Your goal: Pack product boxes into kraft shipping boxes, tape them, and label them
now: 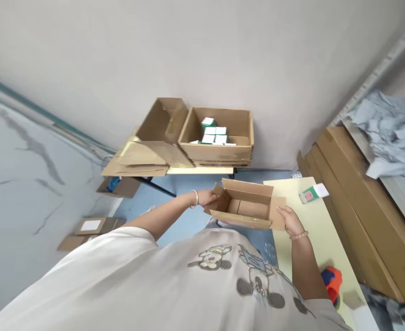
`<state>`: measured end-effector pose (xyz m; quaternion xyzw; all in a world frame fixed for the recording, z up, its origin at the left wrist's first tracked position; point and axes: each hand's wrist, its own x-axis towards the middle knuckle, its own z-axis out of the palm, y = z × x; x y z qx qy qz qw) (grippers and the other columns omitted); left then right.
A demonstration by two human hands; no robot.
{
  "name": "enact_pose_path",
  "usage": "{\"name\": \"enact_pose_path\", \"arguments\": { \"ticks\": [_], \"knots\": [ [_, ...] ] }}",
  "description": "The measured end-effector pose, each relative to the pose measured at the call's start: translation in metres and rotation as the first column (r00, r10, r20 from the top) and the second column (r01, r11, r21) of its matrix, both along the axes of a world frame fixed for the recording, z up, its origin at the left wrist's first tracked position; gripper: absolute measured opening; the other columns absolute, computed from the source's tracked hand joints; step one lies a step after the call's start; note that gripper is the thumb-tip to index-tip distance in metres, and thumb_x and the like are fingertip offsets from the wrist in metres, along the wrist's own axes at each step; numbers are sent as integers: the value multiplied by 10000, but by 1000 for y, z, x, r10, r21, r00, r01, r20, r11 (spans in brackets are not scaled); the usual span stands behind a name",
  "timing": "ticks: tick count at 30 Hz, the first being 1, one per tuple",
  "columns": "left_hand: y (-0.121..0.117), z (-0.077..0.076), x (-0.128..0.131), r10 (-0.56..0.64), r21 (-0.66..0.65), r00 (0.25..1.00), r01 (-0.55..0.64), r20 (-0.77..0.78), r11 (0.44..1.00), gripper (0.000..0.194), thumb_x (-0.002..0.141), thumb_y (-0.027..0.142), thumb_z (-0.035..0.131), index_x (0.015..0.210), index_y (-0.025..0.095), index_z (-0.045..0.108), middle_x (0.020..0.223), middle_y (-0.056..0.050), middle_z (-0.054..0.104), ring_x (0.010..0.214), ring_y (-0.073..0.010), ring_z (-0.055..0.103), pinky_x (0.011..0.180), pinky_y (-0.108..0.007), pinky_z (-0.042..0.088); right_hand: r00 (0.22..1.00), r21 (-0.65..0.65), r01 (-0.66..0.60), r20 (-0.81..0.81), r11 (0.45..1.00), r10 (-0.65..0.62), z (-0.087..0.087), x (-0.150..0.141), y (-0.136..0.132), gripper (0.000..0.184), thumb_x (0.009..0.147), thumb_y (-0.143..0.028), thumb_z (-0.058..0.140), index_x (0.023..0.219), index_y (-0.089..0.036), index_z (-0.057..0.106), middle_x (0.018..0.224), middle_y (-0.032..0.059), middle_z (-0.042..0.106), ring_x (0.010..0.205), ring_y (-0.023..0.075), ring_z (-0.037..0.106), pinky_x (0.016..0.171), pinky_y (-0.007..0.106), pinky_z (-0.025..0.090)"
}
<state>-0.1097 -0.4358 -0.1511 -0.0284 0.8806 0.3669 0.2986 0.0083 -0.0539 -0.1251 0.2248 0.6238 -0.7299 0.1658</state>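
**Carton (240,219) open, inside bare**

Your left hand (207,197) and right hand (292,221) pinch end flaps (276,213) of the carton at one o'clock: opening looks done, closing isn't. Green-white packs (209,138) sit in the larger box (219,151) at twelve.

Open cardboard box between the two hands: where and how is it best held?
Probably by its two short ends, one hand coming in from each side: the cardboard box looks longer than wide, and its end flaps stick outward. The left hand and right hand each grip one.
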Motion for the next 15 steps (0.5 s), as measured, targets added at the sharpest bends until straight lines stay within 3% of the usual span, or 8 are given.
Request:
{"name": "enact_pose_path", "arguments": {
  "ticks": [2,4,6,8,10,12,14,15],
  "knots": [
    [-51,13,10,55,117,993,-67,100,991,428,687,658,693,714,231,718,695,-70,743,767,-312,736,704,-367,587,1000,-19,-17,-1,1000,17,3,-28,-33,399,678,-469,793,989,-229,729,1038,82,811,1026,327,766,867,432,633],
    [-102,20,22,188,268,975,-215,123,939,498,712,709,646,833,236,739,800,-61,780,812,-296,742,708,-352,588,997,-34,-73,-8,997,73,1,-55,-72,399,680,-462,804,997,-231,733,1044,81,811,1025,326,768,878,441,630],
    [-152,21,31,261,361,948,-311,180,880,538,693,731,660,900,241,739,870,-56,794,862,-298,748,731,-361,594,987,-29,-159,-16,987,159,-4,-81,-116,421,664,-481,816,988,-224,736,1029,85,811,1005,323,771,876,445,625],
    [-202,17,34,247,395,937,-330,247,857,559,646,730,710,921,244,738,946,-58,803,926,-307,750,781,-372,599,961,16,-275,-4,961,276,-14,-108,-163,445,648,-514,818,962,-210,733,978,92,809,959,318,772,851,447,620],
    [-252,8,31,239,407,932,-337,273,849,565,619,729,733,920,251,733,1008,-57,804,982,-313,746,831,-378,597,925,175,-378,33,909,378,-21,-135,-210,404,644,-523,815,873,-205,716,883,90,796,896,310,764,814,450,611],
    [-296,-6,24,263,395,925,-357,272,846,557,629,745,712,901,259,718,1010,-54,804,1003,-317,743,850,-388,593,905,435,-397,41,808,423,-18,-162,-255,335,633,-480,835,764,-214,679,819,86,772,873,305,742,822,454,595],
    [-333,-23,16,284,370,920,-372,270,851,550,637,759,691,859,257,695,968,-58,802,994,-324,742,851,-400,589,886,642,-330,-41,692,461,1,-191,-297,289,640,-421,853,746,-220,675,862,93,766,908,300,722,886,457,569],
    [-347,-31,11,289,362,919,-375,269,853,551,638,767,681,838,253,683,942,-61,798,986,-326,741,851,-403,586,857,685,-303,-107,662,504,17,-208,-318,273,672,-411,846,798,-220,700,922,99,768,931,296,716,917,457,556]
  ]
}}
